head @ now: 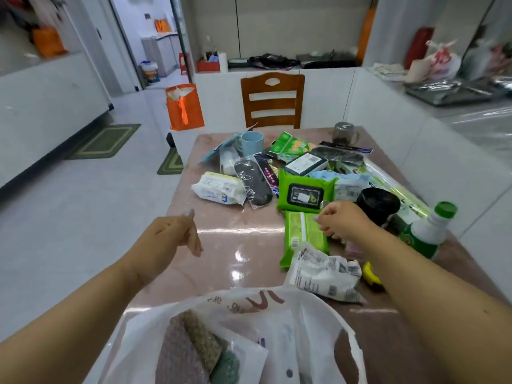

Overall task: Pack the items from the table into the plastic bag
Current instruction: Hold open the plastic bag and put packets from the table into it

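Observation:
A white plastic bag lies open at the table's near edge, with scouring pads inside it. My left hand hovers over the table's left edge, fingers relaxed and holding nothing. My right hand reaches down onto a green wipes pack, fingers curled at its right edge; whether it grips the pack is unclear. Another green wipes pack lies just beyond. A crumpled white packet lies between the near pack and the bag.
The pink glossy table holds several items: white wipes, a black case, a blue cup, a black jar, a green-capped bottle. A wooden chair stands at the far side.

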Action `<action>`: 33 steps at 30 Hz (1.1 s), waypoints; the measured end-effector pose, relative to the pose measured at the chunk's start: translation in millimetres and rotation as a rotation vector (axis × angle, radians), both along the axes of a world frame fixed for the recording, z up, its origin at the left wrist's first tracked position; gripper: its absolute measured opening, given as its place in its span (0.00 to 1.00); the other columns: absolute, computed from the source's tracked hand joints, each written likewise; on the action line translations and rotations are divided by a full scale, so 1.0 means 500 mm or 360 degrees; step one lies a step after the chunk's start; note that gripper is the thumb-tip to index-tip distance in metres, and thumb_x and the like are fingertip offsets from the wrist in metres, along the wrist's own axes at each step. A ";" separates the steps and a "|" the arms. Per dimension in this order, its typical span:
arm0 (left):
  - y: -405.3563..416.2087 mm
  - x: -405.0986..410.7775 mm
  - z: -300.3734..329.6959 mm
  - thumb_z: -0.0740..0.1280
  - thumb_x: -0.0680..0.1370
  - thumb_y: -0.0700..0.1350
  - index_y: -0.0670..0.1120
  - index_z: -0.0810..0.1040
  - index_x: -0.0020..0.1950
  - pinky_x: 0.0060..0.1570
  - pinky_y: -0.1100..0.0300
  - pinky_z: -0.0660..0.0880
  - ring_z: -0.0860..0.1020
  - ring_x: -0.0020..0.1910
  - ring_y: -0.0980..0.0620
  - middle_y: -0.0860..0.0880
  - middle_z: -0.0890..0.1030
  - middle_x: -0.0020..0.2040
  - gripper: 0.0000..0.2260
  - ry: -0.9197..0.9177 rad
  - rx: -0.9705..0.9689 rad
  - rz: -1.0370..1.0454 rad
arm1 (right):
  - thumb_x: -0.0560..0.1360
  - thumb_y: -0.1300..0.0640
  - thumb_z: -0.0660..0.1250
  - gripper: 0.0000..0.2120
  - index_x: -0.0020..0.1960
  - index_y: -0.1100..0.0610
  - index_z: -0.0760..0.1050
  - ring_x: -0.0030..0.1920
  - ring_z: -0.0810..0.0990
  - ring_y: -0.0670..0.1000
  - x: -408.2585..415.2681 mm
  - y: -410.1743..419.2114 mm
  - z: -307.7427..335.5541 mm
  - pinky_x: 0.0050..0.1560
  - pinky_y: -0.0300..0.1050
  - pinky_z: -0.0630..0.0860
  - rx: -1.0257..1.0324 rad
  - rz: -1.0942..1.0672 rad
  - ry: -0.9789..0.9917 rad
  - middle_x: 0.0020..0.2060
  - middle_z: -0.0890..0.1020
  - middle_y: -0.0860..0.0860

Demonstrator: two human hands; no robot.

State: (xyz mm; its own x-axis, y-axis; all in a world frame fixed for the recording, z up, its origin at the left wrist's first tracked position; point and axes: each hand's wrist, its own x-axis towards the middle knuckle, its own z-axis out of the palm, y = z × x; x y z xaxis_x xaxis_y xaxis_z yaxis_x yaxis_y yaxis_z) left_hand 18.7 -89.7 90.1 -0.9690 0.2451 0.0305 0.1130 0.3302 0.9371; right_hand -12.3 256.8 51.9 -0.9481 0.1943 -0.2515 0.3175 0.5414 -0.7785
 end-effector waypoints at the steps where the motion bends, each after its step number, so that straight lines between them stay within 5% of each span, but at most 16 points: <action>1: 0.008 -0.019 0.003 0.53 0.80 0.60 0.46 0.78 0.26 0.51 0.51 0.75 0.81 0.38 0.44 0.42 0.81 0.31 0.30 -0.0044 -0.0003 0.0017 | 0.74 0.52 0.70 0.08 0.41 0.56 0.77 0.35 0.81 0.49 -0.017 0.003 -0.001 0.33 0.40 0.74 0.0009 -0.0001 -0.0016 0.37 0.83 0.53; 8: 0.050 -0.206 -0.003 0.56 0.82 0.52 0.39 0.77 0.37 0.44 0.51 0.79 0.81 0.35 0.44 0.41 0.82 0.32 0.23 -0.0593 0.0205 0.0507 | 0.73 0.52 0.69 0.10 0.34 0.53 0.75 0.43 0.82 0.56 -0.203 -0.067 0.011 0.49 0.51 0.80 0.0341 0.0245 0.0042 0.39 0.84 0.55; 13: 0.057 -0.319 -0.054 0.58 0.82 0.51 0.37 0.77 0.47 0.45 0.49 0.78 0.80 0.37 0.44 0.39 0.80 0.39 0.18 -0.0804 0.0311 0.0713 | 0.72 0.49 0.69 0.13 0.43 0.59 0.79 0.42 0.79 0.55 -0.344 -0.153 -0.008 0.39 0.42 0.68 0.0481 0.0393 0.0079 0.38 0.82 0.55; 18: 0.084 -0.401 -0.116 0.60 0.81 0.50 0.37 0.76 0.48 0.42 0.53 0.78 0.80 0.42 0.43 0.39 0.80 0.43 0.16 -0.1005 0.0572 0.0708 | 0.76 0.50 0.66 0.25 0.66 0.64 0.66 0.61 0.76 0.59 -0.491 -0.192 -0.047 0.53 0.44 0.70 0.0442 0.0190 0.0003 0.60 0.77 0.58; 22: 0.095 -0.442 -0.162 0.62 0.80 0.50 0.38 0.76 0.51 0.44 0.54 0.78 0.80 0.48 0.43 0.37 0.81 0.50 0.15 -0.1069 0.0661 0.0677 | 0.78 0.44 0.61 0.37 0.73 0.68 0.53 0.69 0.68 0.60 -0.586 -0.208 -0.083 0.66 0.49 0.66 0.0708 0.0239 -0.0232 0.71 0.65 0.61; 24: 0.097 -0.461 -0.180 0.63 0.80 0.48 0.38 0.76 0.51 0.46 0.54 0.78 0.81 0.50 0.43 0.38 0.81 0.52 0.13 -0.1047 0.0705 0.0683 | 0.76 0.43 0.63 0.38 0.73 0.66 0.55 0.69 0.68 0.59 -0.610 -0.218 -0.095 0.64 0.50 0.67 0.0813 0.0313 -0.0317 0.72 0.64 0.60; 26: 0.097 -0.478 -0.193 0.63 0.80 0.43 0.37 0.75 0.54 0.48 0.56 0.78 0.81 0.51 0.45 0.37 0.80 0.54 0.10 -0.0954 0.0771 0.0659 | 0.74 0.47 0.68 0.28 0.67 0.63 0.68 0.63 0.75 0.59 -0.627 -0.217 -0.094 0.56 0.46 0.71 0.0816 0.0244 -0.0216 0.65 0.74 0.59; 29: 0.096 -0.504 -0.201 0.61 0.80 0.37 0.38 0.72 0.59 0.56 0.55 0.75 0.78 0.56 0.42 0.34 0.75 0.63 0.09 -0.0727 0.0767 0.0611 | 0.73 0.55 0.71 0.13 0.52 0.64 0.79 0.44 0.81 0.58 -0.652 -0.202 -0.069 0.42 0.45 0.74 0.0302 0.0149 -0.0027 0.43 0.83 0.59; 31: 0.094 -0.522 -0.196 0.66 0.77 0.45 0.40 0.72 0.61 0.61 0.51 0.71 0.75 0.61 0.39 0.35 0.76 0.61 0.15 -0.0708 0.0858 0.0670 | 0.72 0.62 0.72 0.05 0.45 0.64 0.79 0.31 0.81 0.55 -0.649 -0.205 -0.037 0.35 0.45 0.79 -0.0503 0.0083 -0.0094 0.30 0.81 0.57; 33: 0.092 -0.533 -0.190 0.71 0.69 0.52 0.43 0.72 0.57 0.56 0.51 0.76 0.79 0.57 0.42 0.40 0.80 0.55 0.22 -0.0889 0.1116 0.0641 | 0.73 0.67 0.70 0.03 0.43 0.63 0.76 0.25 0.80 0.52 -0.646 -0.233 -0.023 0.28 0.42 0.78 -0.0986 0.0154 -0.0209 0.26 0.81 0.55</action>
State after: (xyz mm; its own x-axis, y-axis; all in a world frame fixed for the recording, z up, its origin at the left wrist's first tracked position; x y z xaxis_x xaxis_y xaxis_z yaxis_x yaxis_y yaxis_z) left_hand -247.7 -43.5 -5.1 -0.8954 -0.0057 -0.4453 -0.4051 -0.4049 0.8198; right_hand -335.1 140.1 40.4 -0.9077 -0.1092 -0.4051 0.4039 0.0343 -0.9142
